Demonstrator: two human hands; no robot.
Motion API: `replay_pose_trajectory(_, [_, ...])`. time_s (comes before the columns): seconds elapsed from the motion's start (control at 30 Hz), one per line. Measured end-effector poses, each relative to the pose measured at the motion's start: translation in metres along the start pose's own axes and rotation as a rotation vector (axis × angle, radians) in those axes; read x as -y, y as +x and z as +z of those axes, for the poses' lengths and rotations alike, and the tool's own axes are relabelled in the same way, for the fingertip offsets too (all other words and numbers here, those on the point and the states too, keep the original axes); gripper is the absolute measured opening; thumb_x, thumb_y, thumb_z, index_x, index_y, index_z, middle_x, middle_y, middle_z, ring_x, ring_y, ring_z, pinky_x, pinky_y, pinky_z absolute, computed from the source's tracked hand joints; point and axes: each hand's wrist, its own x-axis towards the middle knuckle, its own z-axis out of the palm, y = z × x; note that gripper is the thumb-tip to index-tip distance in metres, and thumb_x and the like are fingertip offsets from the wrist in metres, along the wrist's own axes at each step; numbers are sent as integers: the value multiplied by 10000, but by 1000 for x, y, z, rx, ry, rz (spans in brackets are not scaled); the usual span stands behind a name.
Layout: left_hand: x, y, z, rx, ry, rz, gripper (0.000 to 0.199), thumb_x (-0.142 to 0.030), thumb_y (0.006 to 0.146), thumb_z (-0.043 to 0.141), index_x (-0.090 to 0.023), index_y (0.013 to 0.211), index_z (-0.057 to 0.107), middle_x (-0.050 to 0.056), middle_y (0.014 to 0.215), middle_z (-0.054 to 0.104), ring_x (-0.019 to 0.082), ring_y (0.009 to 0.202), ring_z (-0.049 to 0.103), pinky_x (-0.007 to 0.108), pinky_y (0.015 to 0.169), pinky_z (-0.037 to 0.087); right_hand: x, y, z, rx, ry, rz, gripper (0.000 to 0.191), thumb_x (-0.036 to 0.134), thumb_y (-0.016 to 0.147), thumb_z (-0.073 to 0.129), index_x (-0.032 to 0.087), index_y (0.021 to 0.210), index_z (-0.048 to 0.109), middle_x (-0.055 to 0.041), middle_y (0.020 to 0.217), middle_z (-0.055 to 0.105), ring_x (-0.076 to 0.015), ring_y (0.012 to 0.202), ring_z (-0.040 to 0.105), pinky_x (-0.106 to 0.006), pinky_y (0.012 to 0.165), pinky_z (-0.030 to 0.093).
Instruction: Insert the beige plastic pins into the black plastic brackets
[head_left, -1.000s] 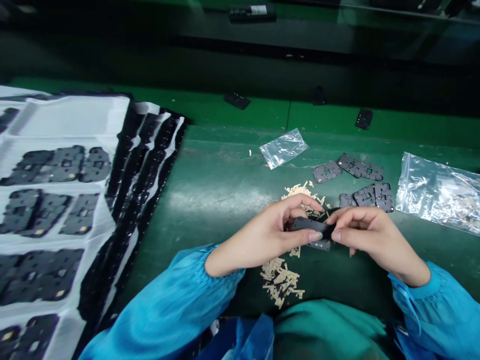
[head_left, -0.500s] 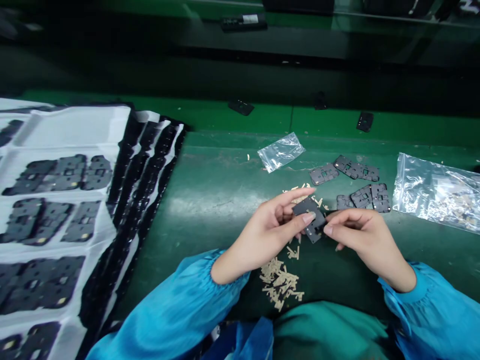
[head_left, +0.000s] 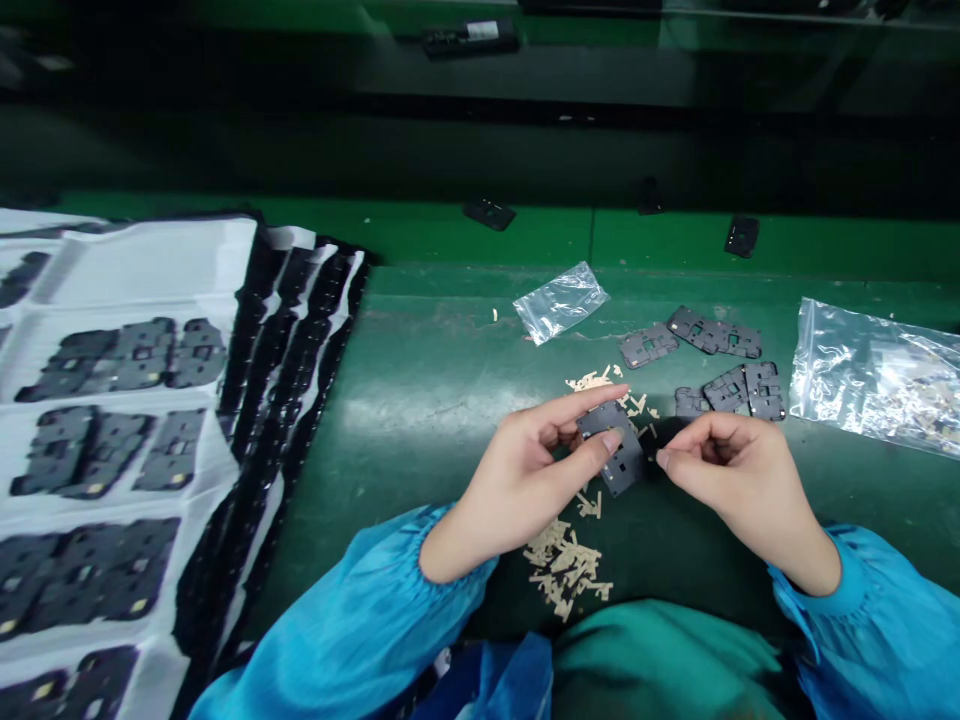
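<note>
A dark flat plate [head_left: 616, 462] with small square holes is pinched in my left hand [head_left: 536, 465], the thumb lying on its face. Just right of the plate, my right hand [head_left: 731, 465] has its thumb and index finger pressed together; a small dark item shows at their tips, too small to make out. Below the hands lies a heap of small beige pieces [head_left: 566, 570], and more beige pieces [head_left: 596, 380] lie behind the plate. Several similar dark plates [head_left: 726, 390] rest on the green table [head_left: 420, 370] behind my right hand.
A white compartmented sheet [head_left: 150, 260] holding dark plates covers the left side, beside folded black-and-white layers [head_left: 300, 340]. A small clear bag [head_left: 561, 303] lies at the back middle, a larger filled bag [head_left: 877, 380] at the right. Loose dark parts [head_left: 489, 213] sit along the back.
My right hand has drawn slightly away to the right from the plate. In my left hand the plate has turned a little and shows more of its face.
</note>
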Motion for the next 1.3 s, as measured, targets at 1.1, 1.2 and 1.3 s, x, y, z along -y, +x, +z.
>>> replay_pose_trajectory(1.1, [-6,-4,5,-52,-4,48,388,-242,893,687,-187,1273,743,-7,741,689,108,542,437,253,520,440,0,5,4,5,76,109,165,312,633,768,203,556,672,-1,551,643,-124,523,505,-253,480,385])
replay_pose_trajectory(1.2, [-5,-4,5,-52,-13,39,392,-245,892,690,-183,1276,741,-1,767,701,106,547,441,252,525,443,0,4,5,9,77,102,147,289,640,766,205,563,673,4,550,644,-122,521,506,-251,481,386])
replay_pose_trajectory(1.3, [-4,-4,5,-53,-10,28,402,-244,894,694,-183,1290,734,5,787,711,107,554,450,253,533,446,0,3,6,11,88,102,147,281,638,765,205,555,670,8,540,638,-119,511,498,-248,473,379])
